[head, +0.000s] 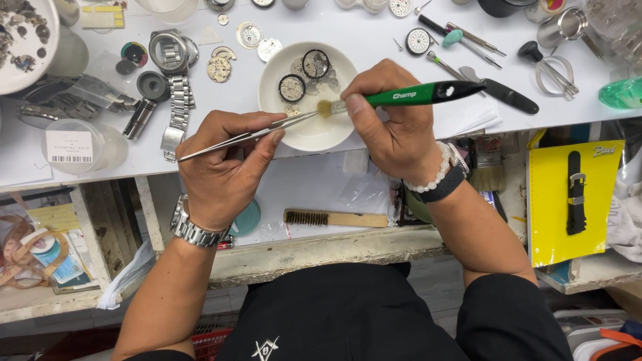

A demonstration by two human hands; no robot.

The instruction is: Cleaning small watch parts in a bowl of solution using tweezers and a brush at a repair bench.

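White and crowded, the table (374,40) carries watch parts on every side of one white dish (271,87). Two round watch movements lie in that dish, one dark-rimmed movement (315,64) toward the far side and another movement (291,87) just nearer, with a few paler parts beside them that are too small to count. Two hands work over the dish. The left hand (224,170), with a steel watch on its wrist, is closed around one pair of steel tweezers (247,136), whose tips reach the dish's near side. The right hand (394,127), with a bead bracelet and a dark band at the wrist, grips one green-handled brush (408,95) with a black end; its tan bristles sit over the dish, right by the tweezer tips. Whatever the tweezers pinch is too small to tell. Left of the dish lies one steel watch case with its bracelet (175,80). Below the table edge, a shelf holds one wooden brush (334,218), and a yellow card with one black strap (575,194) sits to the right.
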